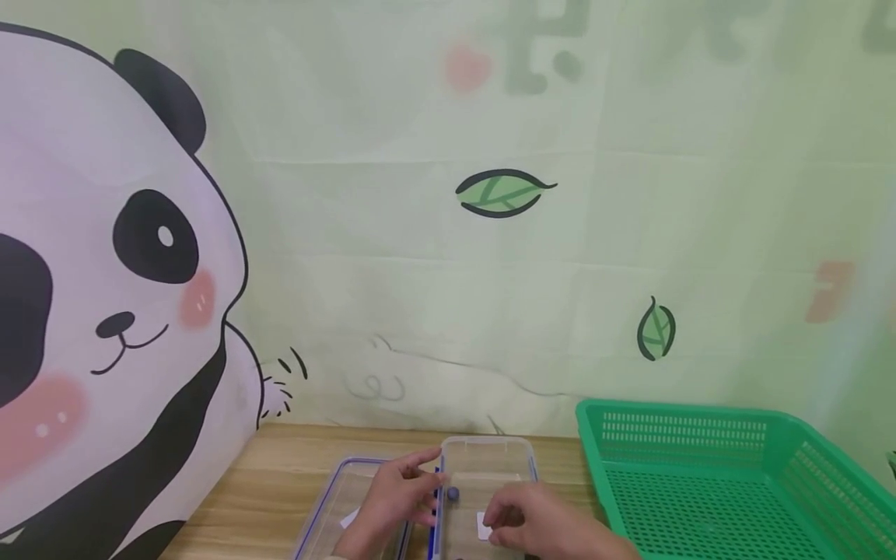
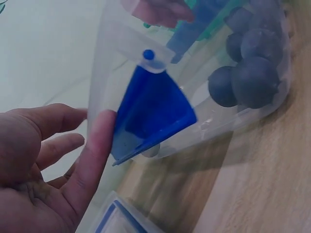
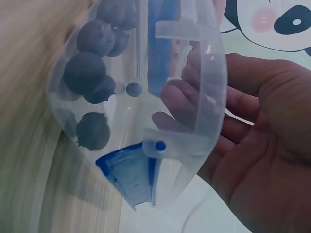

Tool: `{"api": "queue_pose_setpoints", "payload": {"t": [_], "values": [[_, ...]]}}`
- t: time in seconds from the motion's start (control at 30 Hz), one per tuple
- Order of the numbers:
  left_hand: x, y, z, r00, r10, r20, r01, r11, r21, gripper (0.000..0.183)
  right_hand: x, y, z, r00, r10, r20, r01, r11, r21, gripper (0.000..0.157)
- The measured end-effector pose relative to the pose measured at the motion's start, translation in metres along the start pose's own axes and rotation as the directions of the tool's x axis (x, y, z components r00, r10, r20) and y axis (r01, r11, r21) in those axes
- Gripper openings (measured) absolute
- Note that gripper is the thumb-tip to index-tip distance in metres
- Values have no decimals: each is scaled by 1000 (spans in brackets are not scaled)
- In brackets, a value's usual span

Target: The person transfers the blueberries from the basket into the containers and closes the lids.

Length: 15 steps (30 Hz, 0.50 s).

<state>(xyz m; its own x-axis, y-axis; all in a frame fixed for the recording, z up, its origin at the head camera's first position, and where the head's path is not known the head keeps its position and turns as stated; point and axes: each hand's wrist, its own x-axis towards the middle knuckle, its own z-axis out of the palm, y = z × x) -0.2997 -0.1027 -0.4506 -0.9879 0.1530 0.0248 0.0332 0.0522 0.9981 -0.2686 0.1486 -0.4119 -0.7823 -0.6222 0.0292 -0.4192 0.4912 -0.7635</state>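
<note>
A clear plastic box with blue clip latches stands on the table, its top uncovered. Dark round blueberries lie along its bottom in both wrist views; one blueberry shows in the head view. My left hand is at the box's left side, a finger touching the hanging blue latch, fingers spread and loosely bent. Over the right side reaches my right hand; its loosely curled fingertips are seen through the clear wall. No blueberry is visible between them.
To the left of the box lies a clear piece with blue edging, partly covered by my left forearm. A green perforated basket stands on the right. Behind the wooden table hangs a backdrop printed with a panda and leaves.
</note>
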Motion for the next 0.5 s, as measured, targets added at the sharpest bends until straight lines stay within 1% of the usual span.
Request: {"api": "queue_pose_setpoints", "payload": {"t": [0.13, 0.3, 0.37, 0.5], "values": [[-1, 4, -4, 1000, 1, -7, -1, 1000, 18, 56, 3, -5, 3, 998, -41, -45, 41, 999, -2, 5], [-3, 11, -15, 1000, 8, -5, -8, 999, 45, 57, 11, -18, 8, 995, -37, -90, 39, 999, 24, 7], [-3, 16, -20, 1000, 23, -9, -23, 998, 56, 55, 14, -23, 12, 991, -59, -118, 65, 997, 48, 8], [-5, 26, -27, 997, 62, -46, -59, 997, 58, 53, 20, -34, 21, 975, -126, -185, 141, 987, 72, 12]]}}
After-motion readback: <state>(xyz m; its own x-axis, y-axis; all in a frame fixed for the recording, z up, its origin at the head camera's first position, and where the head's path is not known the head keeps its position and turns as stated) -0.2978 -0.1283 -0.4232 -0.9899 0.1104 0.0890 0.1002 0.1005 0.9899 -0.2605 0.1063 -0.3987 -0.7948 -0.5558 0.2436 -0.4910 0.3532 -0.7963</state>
